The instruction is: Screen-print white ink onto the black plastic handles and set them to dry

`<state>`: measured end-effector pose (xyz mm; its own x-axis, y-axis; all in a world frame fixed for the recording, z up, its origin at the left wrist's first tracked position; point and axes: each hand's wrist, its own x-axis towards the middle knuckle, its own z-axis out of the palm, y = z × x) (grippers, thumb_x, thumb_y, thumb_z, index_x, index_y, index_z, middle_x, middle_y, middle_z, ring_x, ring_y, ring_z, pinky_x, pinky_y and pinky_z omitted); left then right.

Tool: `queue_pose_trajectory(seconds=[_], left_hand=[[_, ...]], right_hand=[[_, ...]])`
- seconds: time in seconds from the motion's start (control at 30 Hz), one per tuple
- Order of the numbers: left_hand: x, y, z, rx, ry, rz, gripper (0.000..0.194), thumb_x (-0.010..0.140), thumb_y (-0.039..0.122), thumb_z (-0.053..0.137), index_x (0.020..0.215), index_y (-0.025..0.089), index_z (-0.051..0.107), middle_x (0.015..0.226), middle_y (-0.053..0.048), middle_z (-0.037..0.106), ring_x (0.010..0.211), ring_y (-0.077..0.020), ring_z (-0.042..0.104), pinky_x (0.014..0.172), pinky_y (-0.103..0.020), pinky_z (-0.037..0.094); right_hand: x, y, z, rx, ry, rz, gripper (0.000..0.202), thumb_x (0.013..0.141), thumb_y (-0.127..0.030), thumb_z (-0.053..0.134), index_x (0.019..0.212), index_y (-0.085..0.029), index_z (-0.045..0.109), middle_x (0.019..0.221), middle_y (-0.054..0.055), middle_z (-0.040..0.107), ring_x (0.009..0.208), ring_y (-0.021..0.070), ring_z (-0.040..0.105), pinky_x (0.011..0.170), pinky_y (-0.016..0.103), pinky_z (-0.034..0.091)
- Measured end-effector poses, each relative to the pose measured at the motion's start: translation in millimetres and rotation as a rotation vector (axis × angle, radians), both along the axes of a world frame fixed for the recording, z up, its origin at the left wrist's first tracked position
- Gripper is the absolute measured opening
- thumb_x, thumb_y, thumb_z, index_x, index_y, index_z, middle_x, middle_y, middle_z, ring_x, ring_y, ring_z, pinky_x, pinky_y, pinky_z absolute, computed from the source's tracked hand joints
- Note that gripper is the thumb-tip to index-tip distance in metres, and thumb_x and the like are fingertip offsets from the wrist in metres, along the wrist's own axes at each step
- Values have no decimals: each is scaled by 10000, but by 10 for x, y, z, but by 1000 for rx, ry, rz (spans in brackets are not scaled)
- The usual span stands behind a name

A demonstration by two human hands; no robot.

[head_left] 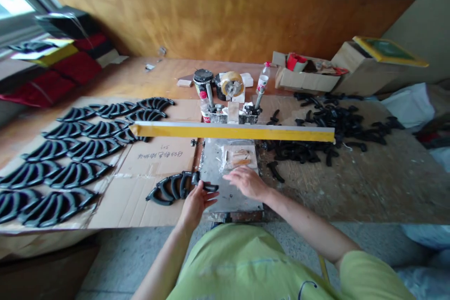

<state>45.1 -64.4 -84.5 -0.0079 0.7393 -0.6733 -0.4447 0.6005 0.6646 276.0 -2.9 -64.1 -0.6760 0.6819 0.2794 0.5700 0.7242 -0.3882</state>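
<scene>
My left hand is closed on a black curved handle, its thumb on top and the tip pointing right over the metal base plate. Just left of it, a fanned row of similar black handles lies on the cardboard. My right hand hovers over the plate with fingers loosely stretched to the left, and I see nothing in them. Beyond its fingertips sits a small pad fixture with orange-brown strips. A long yellow bar of the bench press crosses above the plate.
Several fanned rows of black handles cover the left cardboard. To the right lies a loose heap of black handles. Behind the press stand a black can, a tape roll, a plastic bottle and a cardboard box.
</scene>
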Motion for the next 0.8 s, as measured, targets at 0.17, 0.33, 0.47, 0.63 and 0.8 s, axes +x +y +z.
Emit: queue_pose_trajectory(seconds=[0.17, 0.33, 0.47, 0.63, 0.8], left_hand=[[-1144, -314, -489, -178, 392, 265, 303, 931, 385, 397, 902, 155, 591, 700, -70, 700, 628, -187, 688, 605, -299, 555], [-1627, -432, -753, -365, 761, 91, 406, 889, 492, 380, 728, 169, 567, 581, -107, 638, 532, -224, 619, 526, -341, 534], [-1699, -322, -721, -363, 899, -83, 487, 862, 569, 349, 666, 187, 580, 547, -120, 625, 558, -265, 636, 510, -351, 504], [-1674, -159, -518, -339, 1137, -226, 472, 787, 631, 455, 655, 202, 601, 502, -73, 599, 579, -272, 627, 589, -349, 463], [-1298, 139, -292, -97, 1331, -252, 474, 846, 599, 379, 789, 215, 651, 656, -90, 666, 733, -290, 641, 678, -344, 435]], right_hand=[[1549, 547, -171, -25, -252, -646, 437, 772, 25, 438, 1012, -221, 709, 1078, 88, 666, 1036, 229, 572, 901, 373, 450], [2587, 717, -452, -142, -521, -739, 343, 716, -63, 555, 948, -248, 728, 1169, 128, 644, 1026, 286, 582, 816, 411, 470], [2366, 714, -420, -88, -509, -706, 213, 774, -248, 629, 976, -245, 698, 925, 113, 695, 898, 288, 616, 779, 408, 467], [1193, 627, -196, 9, -112, -518, 263, 847, -323, 619, 1095, -238, 645, 1054, 88, 666, 992, 243, 601, 879, 364, 468], [301, 635, -228, 14, -78, -216, 222, 886, -194, 550, 1064, -219, 682, 1003, 68, 663, 985, 221, 572, 893, 357, 458]])
